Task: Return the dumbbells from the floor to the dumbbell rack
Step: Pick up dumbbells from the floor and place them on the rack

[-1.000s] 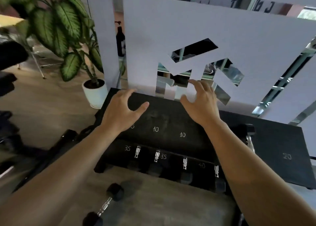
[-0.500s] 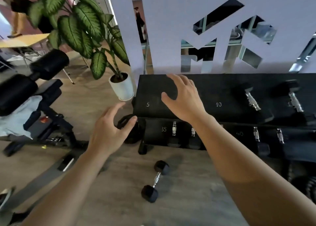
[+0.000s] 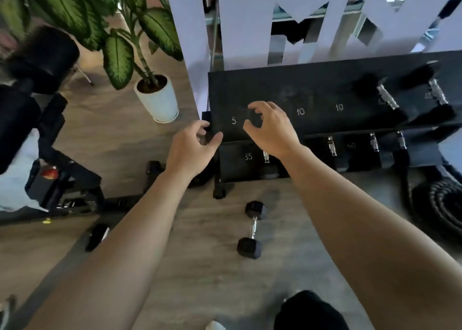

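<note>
One dumbbell (image 3: 252,229) is seen lying on the wooden floor (image 3: 200,267), just in front of the dumbbell rack (image 3: 312,97), not touched by anything. It has black hex heads and a chrome handle, and is laid roughly front-to-back, one head toward the rack and one toward the camera. It sits between the two forearms in the view, well below both hands.

The left hand (image 3: 190,149) is held in the air at the rack's left end, fingers loosely curled, thumb spread; nothing is gripped. The right hand (image 3: 271,127) is held over the top shelf near the chalked "5" mark, fingers bent, thumb apart; nothing is held either. Whether the fingertips are touching the shelf cannot be told.

The rack's top shelf is marked 5, 10, 10; its left part is bare. Two racked dumbbells (image 3: 385,97) are seen at the right end of the top shelf, blurred. The lower shelf is marked 35 and 40, with several chrome handles (image 3: 331,146) visible on it; the heads there are mostly lost in shadow.

A coiled black rope (image 3: 440,212) is laid on the floor to the right of the rack. A potted plant (image 3: 156,97) in a white pot is stood left of the rack, near its corner. A black weight bench (image 3: 45,134) is seen further left. A white cut-out panel (image 3: 250,22) is stood behind the rack. A dark shape at the bottom edge cannot be identified.
</note>
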### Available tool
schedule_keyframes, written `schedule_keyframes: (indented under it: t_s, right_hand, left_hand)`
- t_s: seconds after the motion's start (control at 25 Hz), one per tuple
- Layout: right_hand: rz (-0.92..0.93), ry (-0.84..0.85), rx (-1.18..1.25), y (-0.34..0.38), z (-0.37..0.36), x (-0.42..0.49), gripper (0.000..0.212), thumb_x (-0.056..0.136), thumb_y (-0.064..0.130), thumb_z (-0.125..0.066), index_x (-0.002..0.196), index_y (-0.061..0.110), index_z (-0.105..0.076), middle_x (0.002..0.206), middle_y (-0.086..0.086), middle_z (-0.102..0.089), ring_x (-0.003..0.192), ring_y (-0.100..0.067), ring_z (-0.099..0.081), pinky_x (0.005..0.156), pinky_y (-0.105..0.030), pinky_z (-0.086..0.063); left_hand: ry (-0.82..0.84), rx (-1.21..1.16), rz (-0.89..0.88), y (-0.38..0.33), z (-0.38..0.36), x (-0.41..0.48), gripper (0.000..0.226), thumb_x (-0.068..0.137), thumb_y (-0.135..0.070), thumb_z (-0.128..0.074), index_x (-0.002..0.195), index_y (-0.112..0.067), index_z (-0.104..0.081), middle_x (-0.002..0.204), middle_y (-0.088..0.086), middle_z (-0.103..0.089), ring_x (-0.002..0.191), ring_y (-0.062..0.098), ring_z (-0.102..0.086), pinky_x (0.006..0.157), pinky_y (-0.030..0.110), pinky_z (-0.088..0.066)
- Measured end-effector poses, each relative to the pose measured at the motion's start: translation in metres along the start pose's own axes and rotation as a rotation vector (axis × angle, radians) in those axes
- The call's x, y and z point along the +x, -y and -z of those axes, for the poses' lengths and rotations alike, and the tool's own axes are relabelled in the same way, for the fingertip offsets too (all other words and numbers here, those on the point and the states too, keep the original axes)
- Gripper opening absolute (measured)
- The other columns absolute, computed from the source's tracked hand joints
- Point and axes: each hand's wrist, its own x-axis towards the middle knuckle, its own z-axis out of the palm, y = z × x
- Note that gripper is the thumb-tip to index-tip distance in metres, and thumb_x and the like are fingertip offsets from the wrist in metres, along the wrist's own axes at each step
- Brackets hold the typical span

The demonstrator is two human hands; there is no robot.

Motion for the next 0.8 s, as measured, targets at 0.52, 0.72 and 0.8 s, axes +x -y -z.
schedule_keyframes:
  t_s: [0.52, 0.72, 0.8]
  right_hand:
    - [-0.802, -0.208, 0.279, -0.128, -0.066, 0.006, 0.051, 0.088, 0.040, -0.057, 0.134, 0.018, -0.053, 0.127, -0.006, -0.059, 0.113, -0.022, -0.056, 0.093, -0.037, -0.049]
    - [-1.173, -0.374, 0.334, -0.174, -0.083, -0.032, 0.048, 0.090, 0.037, -0.056, 0.133, 0.017, -0.052, 0.130, -0.011, -0.059, 0.115, -0.028, -0.057, 0.091, -0.030, -0.044]
    - [-1.309, -0.528, 0.371, -0.179, -0.094, -0.044, 0.045, 0.089, 0.036, -0.058, 0.129, 0.015, -0.056, 0.125, -0.010, -0.063, 0.111, -0.026, -0.058, 0.087, -0.027, -0.042]
  left_hand:
    - [0.574, 0.032, 0.298, 0.035, -0.138, 0.115, 0.043, 0.086, -0.065, -0.049, 0.075, -0.025, -0.062, 0.081, -0.006, -0.065, 0.084, 0.019, -0.061, 0.073, 0.032, -0.046]
    - [0.877, 0.128, 0.164, 0.038, -0.217, 0.139, 0.041, 0.091, -0.053, -0.052, 0.071, -0.017, -0.059, 0.069, -0.001, -0.060, 0.082, 0.028, -0.063, 0.077, 0.040, -0.050]
    - [0.974, 0.158, 0.047, 0.044, -0.245, 0.147, 0.033, 0.093, -0.048, -0.053, 0.077, -0.021, -0.063, 0.074, -0.005, -0.060, 0.090, 0.027, -0.061, 0.072, 0.034, -0.041]
